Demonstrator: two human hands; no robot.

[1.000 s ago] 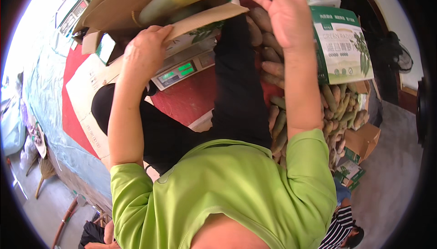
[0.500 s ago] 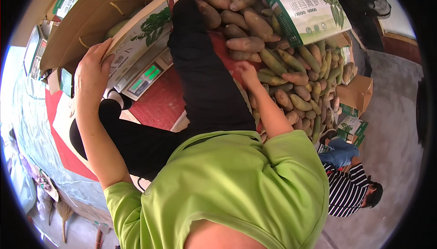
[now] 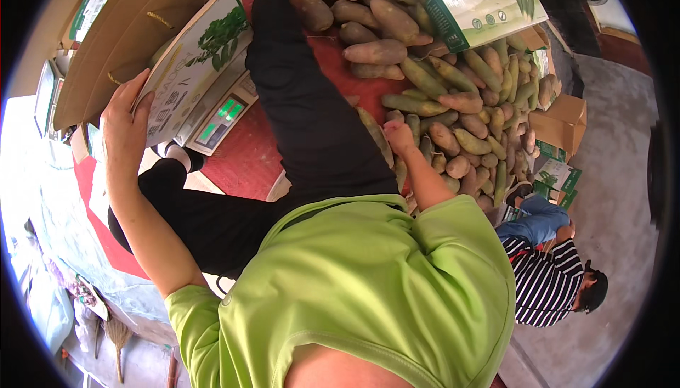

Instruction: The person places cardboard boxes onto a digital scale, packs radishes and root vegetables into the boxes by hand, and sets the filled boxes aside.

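- The right hand (image 3: 399,135) is nearest the body, reaching into the pile of sweet potatoes (image 3: 453,115) on the red floor mat (image 3: 244,158). Its fingers look curled down among the roots, but I cannot tell whether they have closed on one.
- These roots are probably firm, fairly heavy for their size and dusty rather than slippery. A long one is best taken round its thick middle, since the tapered ends could snap.
- They are elongated, tan to reddish-brown, some greenish, lying loose and overlapping.
- The left hand (image 3: 127,122) holds the cardboard box (image 3: 152,55) by the edge of a flap, fingers wrapped over it and thumb behind.
- The box likely is light and stiff but its flaps bend, so a grip near a corner or fold would serve better. It is brown inside, white outside with green leaf print, tilted above a weighing scale (image 3: 219,119).
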